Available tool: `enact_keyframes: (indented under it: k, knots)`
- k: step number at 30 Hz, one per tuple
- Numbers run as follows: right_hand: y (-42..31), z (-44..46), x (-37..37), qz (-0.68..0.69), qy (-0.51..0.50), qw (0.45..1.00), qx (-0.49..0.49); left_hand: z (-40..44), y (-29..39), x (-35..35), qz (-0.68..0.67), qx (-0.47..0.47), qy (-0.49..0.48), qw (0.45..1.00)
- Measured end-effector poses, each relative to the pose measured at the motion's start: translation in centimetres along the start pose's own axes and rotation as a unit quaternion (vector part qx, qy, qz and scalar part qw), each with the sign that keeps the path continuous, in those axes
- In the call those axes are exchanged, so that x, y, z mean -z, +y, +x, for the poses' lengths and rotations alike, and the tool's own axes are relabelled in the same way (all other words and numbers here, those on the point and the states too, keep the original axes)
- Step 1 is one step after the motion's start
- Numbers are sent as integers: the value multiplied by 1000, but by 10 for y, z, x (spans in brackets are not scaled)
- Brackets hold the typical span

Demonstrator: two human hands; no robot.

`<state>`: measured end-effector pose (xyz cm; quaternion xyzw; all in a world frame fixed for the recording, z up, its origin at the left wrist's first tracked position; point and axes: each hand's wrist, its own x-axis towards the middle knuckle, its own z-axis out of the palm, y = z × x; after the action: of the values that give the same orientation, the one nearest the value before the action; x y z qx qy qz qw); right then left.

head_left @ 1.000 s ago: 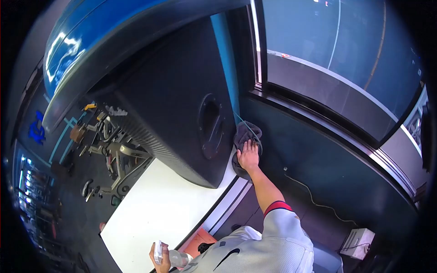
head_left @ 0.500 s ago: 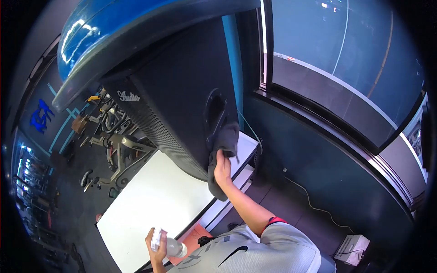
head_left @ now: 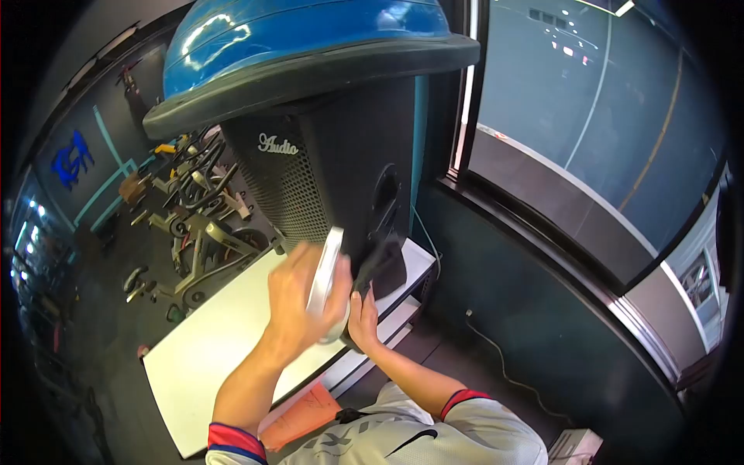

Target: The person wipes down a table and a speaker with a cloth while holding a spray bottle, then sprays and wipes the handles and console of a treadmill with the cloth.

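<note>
Raised in front of the speaker, my left hand (head_left: pixel 294 298) is wrapped round a spray bottle (head_left: pixel 326 263) with a white head; the hand is smeared by motion, and most of the bottle's clear body is hidden. My right hand (head_left: pixel 363 322) holds a dark cloth (head_left: pixel 381 267) by the lower side of the tall black speaker (head_left: pixel 353 163), below its recessed handle. Fingers of that hand are pressed against the cloth. The speaker, marked "Audio", stands on a white-topped table (head_left: pixel 225 353).
A blue half-ball trainer (head_left: pixel 310 35) with a black base rests on top of the speaker. Exercise bikes (head_left: pixel 201 240) stand to the left. At right are a dark wall with a window (head_left: pixel 573 116) and a cable (head_left: pixel 496 349). An orange sheet (head_left: pixel 302 415) lies on a lower shelf.
My left hand has risen from the table's near edge with the spray bottle, up beside the cloth. My right hand and the cloth have shifted slightly down and left. The view has tilted up.
</note>
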<state>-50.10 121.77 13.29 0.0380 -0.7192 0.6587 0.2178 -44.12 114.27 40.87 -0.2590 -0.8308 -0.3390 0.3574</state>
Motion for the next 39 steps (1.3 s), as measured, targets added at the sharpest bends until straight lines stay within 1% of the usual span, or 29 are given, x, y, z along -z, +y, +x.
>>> enact_keyframes:
  k: [1,2,3,5,7,9,10,11,14,15,16,18,19,20,21,23,25,27,28,29,30,31,33,34,35,36,37,38,39]
  knots:
    - [11,-7,2,20,-18,999,-24,14,1,-8,27,-7,13,1000]
    - [3,-9,10,29,-16,999,-29,25,4,-16,34,7,27,999]
    - [4,-8,18,44,-33,993,-100,36,7,-24,42,17,41,998]
    - [-8,3,42,67,-49,985,-153,52,14,-36,68,36,62,995]
    - [-37,15,69,133,-25,982,-129,67,22,-47,90,43,88,991]
    - [-44,35,96,156,-18,983,-98,81,27,-58,101,64,105,987]
    - [-60,48,117,174,-56,979,-94,85,28,-63,108,74,109,985]
    - [-52,59,128,187,-47,979,-70,89,29,-69,122,80,118,982]
    - [-30,95,152,145,0,988,-56,98,29,-88,165,107,133,971]
    - [-45,109,157,148,29,987,-56,98,28,-92,182,118,131,967]
    - [-62,121,161,118,29,991,-61,99,28,-94,198,126,130,963]
    - [-42,159,144,222,58,969,89,94,32,-93,182,123,134,966]
    - [-50,177,135,273,74,946,161,87,35,-90,174,121,134,968]
    - [-66,197,140,197,6,952,234,76,36,-85,181,116,109,970]
    - [-98,221,144,117,-62,944,303,62,39,-82,155,140,120,971]
    - [-112,281,120,59,-134,921,362,31,45,-82,98,185,138,968]
    - [-120,330,73,-111,3,926,360,-6,51,-88,82,273,129,950]
    - [-165,306,46,39,64,940,332,-53,43,-94,62,348,100,930]
    - [-204,274,52,-332,-83,883,322,-69,39,-95,74,363,75,926]
    - [-205,243,41,-231,-97,881,401,-86,34,-99,85,380,51,920]
    - [-207,212,29,-137,-121,860,477,-106,28,-106,82,395,68,912]
    - [-220,197,40,-16,-117,814,568,-128,22,-112,81,415,82,903]
    - [-193,213,35,-25,-259,826,500,-169,21,-109,109,435,98,889]
    - [-184,229,39,-29,-330,819,469,-186,22,-106,132,433,105,885]
    - [-193,263,72,-116,-193,820,526,-207,21,-103,155,429,116,882]
    - [-185,298,81,-142,-157,870,445,-245,11,-102,178,455,129,863]
    - [-172,334,85,-109,-100,931,333,-248,14,-96,162,483,138,850]
    - [-158,364,82,-24,29,944,329,-249,24,-93,145,511,146,835]
    - [-152,385,77,40,130,927,349,-252,35,-91,127,541,149,818]
